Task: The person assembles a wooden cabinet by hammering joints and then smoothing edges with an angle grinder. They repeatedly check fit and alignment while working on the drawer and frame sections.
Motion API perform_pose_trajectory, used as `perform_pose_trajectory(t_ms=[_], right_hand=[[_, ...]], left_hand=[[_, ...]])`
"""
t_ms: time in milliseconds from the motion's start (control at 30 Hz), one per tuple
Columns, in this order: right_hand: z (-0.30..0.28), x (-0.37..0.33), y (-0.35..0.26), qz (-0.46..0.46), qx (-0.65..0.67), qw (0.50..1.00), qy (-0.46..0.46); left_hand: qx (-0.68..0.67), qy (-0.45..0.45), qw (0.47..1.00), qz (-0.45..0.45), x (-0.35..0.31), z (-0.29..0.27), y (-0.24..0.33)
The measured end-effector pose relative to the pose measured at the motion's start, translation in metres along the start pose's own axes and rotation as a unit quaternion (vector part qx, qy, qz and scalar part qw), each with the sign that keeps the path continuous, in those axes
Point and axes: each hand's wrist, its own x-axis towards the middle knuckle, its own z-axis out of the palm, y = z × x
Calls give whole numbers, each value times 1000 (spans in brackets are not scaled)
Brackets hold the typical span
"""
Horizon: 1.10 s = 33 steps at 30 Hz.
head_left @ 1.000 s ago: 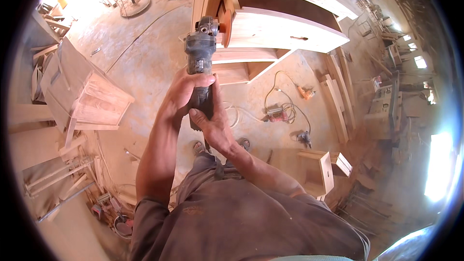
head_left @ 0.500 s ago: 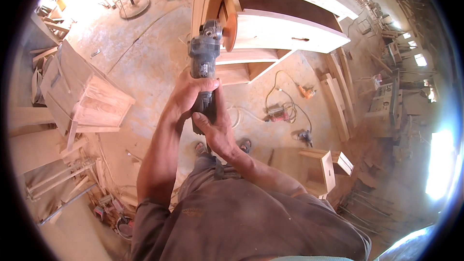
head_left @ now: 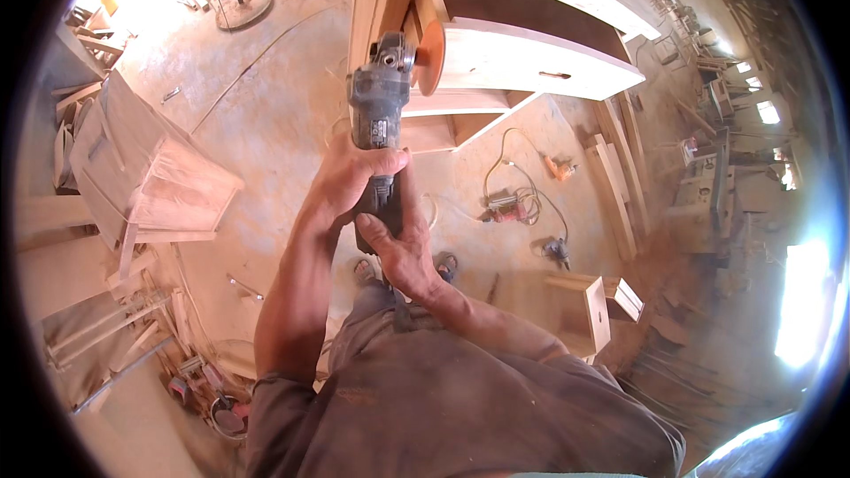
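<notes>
Both my hands are wrapped round a dark angle grinder held out in front of me. My left hand grips the middle of its body, thumb across the top. Lower down, my right hand closes on the rear end. An orange sanding disc stands on edge at the grinder's head. It is at the left end of a pale wooden drawer front; whether they touch, I cannot tell. The drawer is pulled partway out of a wooden cabinet.
A wooden piece of furniture stands on the left. Power tools with cords, one red and one orange, lie on the dusty floor. Planks lean at the right, and a small drawer sits nearer me.
The grinder has shifted slightly to the right along the drawer's left end, and more of the disc's face shows. Both hands keep their grip.
</notes>
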Motion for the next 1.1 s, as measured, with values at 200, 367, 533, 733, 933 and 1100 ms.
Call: perform_pose_trajectory(t_ms=[200,367,533,733,933,1100], right_hand=[[-3,0,5,14,-24,1000,4],[2,-6,-3,-6,-3,1000,2],[-2,-4,0,13,-25,1000,1],[0,-3,-16,-97,-16,995,-34],[-97,37,-37,-110,84,990,5],[-252,136,-74,-130,206,934,261]], left_hand=[[-38,21,999,-18,1,1,-13],[-46,-1,999,14,-4,8,7],[-61,39,997,-6,-1,6,-10],[-27,-28,998,42,-10,11,29],[-38,38,997,61,-33,14,35],[-222,157,961,57,-54,21,-25]])
